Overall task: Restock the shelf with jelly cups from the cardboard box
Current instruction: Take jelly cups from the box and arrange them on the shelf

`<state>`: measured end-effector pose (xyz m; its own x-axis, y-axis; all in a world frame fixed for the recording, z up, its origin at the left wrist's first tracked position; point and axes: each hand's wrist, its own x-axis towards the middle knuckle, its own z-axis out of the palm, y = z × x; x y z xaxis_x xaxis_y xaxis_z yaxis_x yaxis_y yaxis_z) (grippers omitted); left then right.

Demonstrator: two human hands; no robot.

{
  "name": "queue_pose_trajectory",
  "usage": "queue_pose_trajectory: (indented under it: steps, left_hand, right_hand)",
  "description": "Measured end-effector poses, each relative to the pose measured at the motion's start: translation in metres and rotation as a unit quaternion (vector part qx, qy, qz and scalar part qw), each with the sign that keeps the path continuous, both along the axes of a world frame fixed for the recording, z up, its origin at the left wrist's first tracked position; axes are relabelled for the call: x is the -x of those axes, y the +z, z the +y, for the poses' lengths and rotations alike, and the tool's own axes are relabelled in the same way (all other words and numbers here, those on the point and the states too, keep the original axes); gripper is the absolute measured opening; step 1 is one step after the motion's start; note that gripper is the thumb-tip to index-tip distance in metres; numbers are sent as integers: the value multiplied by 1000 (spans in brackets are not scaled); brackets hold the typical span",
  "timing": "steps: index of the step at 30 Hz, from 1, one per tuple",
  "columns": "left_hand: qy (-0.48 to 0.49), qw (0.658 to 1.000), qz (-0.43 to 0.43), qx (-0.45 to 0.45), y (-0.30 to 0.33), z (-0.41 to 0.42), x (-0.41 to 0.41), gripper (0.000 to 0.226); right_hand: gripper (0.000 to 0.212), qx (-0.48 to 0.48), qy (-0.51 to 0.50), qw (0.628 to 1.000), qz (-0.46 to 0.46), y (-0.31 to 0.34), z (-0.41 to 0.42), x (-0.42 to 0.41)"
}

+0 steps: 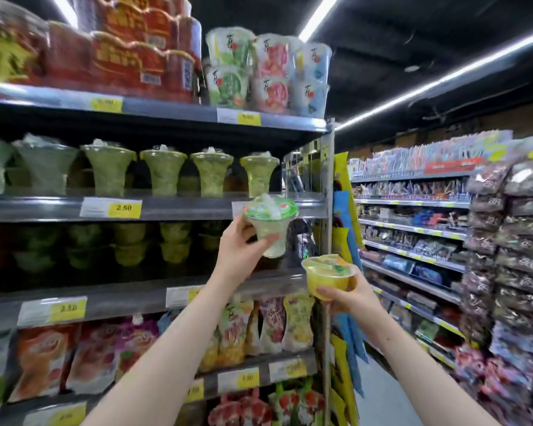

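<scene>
Fingers (266, 241) of left hand (240, 250) clamp green jelly cup (270, 226); right hand (348, 298) grips yellow cup (328, 276).

Green lid with white and red print on clear pale-green cup (270, 229). Yellow cup (329, 278), orange-yellow lid. Green cups in shelf row (160, 173). Yellow price tags (123, 207). Red tubs (130, 56) up top. Grey shelf rails (182, 207).

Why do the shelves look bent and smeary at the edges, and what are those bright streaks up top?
Head view: the wide lens bows the shelf rails and stretches the corners; the left-edge packs are blurred, while the green cup in the left hand and the yellow cup in the right hand are sharper; the streaks are ceiling tube lights, overexposed.
</scene>
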<state>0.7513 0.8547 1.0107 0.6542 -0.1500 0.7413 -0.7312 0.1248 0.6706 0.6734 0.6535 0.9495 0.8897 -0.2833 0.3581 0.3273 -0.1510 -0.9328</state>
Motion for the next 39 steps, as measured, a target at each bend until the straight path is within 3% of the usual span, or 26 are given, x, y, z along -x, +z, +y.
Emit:
queue_pose_trajectory:
  steps: [5, 10, 21, 30, 36, 39]
  left_hand:
    - [0, 998, -57, 4, 72, -42, -20, 46]
    - [4, 998, -59, -19, 107, -87, -52, 43]
    - [180, 979, -17, -93, 121, -136, -88, 43]
    - [327, 915, -13, -236, 125, -142, -93, 48]
    - [394, 869, -55, -293, 117, -144, -93, 49]
    - [488, 800, -50, -345, 108, -149, -89, 61]
  right_hand:
    - [64, 15, -20, 999, -45, 46, -24, -5]
    - [57, 17, -31, 997, -63, 70, -55, -9]
    - [57, 38, -9, 995, -91, 93, -100, -27]
    - [58, 33, 4, 994, -99, 94, -105, -34]
    - [62, 28, 11, 994, -107, 97, -107, -30]
    - [61, 35, 7, 994, -99, 96, -108, -30]
